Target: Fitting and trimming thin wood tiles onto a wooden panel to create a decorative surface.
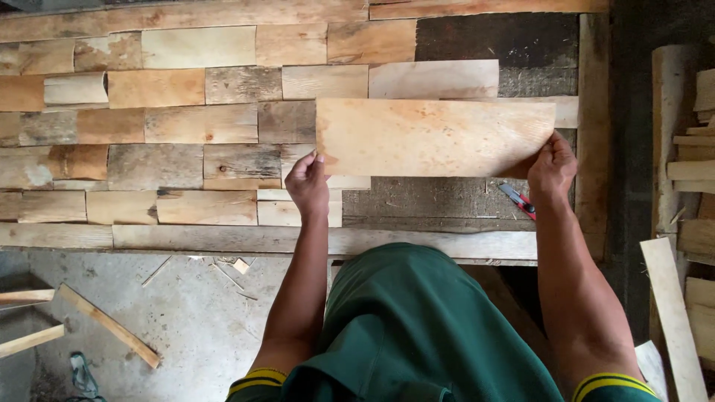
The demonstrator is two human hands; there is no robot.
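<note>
Fingers first: the left hand [307,182] pinched the lower left corner of the pale veneer sheet [436,138], thumb on top, fingers curled shut beneath. The right hand [551,167] clamped the lower right corner the same way. The sheet ran long-side left to right, spanning both hands evenly, lying just beyond the fingertips. It hovered over the dark bare patch [432,197] of the patchwork board [149,134]. A red-handled cutter [519,200] lay just below the sheet's right corner, close to the right hand. Loose wood strips [685,179] sat well right of the sheet.
</note>
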